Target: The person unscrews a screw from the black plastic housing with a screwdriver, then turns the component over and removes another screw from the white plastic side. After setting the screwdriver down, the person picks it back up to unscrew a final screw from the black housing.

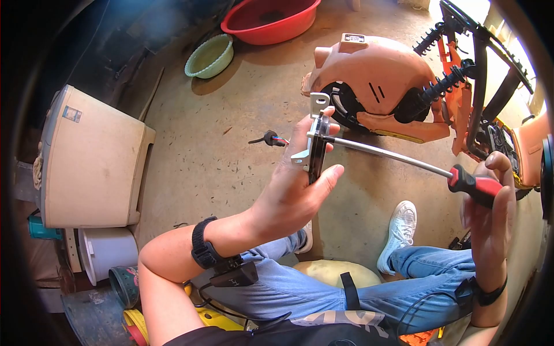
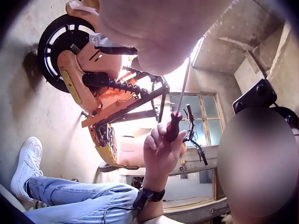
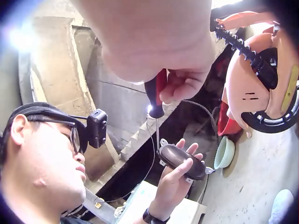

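Note:
My left hand (image 1: 288,199) grips an oval dark housing (image 1: 316,155) with pale metal brackets, held up over the floor. Coloured wires and a black connector (image 1: 274,138) stick out on its far side. In the right wrist view the housing's smooth dark face (image 3: 180,160) shows, with the thumb across it. My right hand (image 1: 495,210) holds a screwdriver (image 1: 475,184) by its red and black handle, fingers about the end. The long shaft (image 1: 392,154) runs across to the housing, its tip right at a bracket. In the left wrist view the housing is mostly hidden behind the hand.
A partly stripped orange scooter (image 1: 375,75), with its rear wheel and shock absorbers exposed, stands ahead on the right. Beyond lie a red basin (image 1: 271,26) and a green bowl (image 1: 195,68). A large white box (image 1: 95,161) and a white bucket (image 1: 109,254) are at left.

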Demonstrator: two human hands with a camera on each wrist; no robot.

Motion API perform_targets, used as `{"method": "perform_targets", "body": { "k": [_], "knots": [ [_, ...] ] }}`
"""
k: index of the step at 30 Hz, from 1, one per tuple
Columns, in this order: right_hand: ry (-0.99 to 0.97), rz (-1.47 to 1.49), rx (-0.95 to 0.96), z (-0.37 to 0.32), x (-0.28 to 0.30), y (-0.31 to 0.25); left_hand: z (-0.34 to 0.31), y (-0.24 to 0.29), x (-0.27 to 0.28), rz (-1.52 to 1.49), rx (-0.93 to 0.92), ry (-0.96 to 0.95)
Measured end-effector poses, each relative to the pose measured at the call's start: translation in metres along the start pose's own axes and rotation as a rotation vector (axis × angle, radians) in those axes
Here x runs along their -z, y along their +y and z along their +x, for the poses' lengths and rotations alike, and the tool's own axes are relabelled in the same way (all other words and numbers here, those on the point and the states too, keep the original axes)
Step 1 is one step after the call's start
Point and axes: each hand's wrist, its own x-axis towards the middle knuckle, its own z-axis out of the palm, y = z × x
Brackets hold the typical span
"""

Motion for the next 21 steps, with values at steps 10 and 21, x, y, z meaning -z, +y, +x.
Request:
{"method": "perform_targets", "body": {
  "k": [10, 21],
  "knots": [
    [0.067, 0.064, 0.041, 0.004, -0.019, -0.002, 0.000, -0.003, 0.000, -0.012, 0.015, -0.004],
    [-0.031, 0.073, -0.171, 0.003, -0.008, -0.008, 0.001, -0.001, 0.000, 0.023, 0.031, -0.013]
  ]
}}
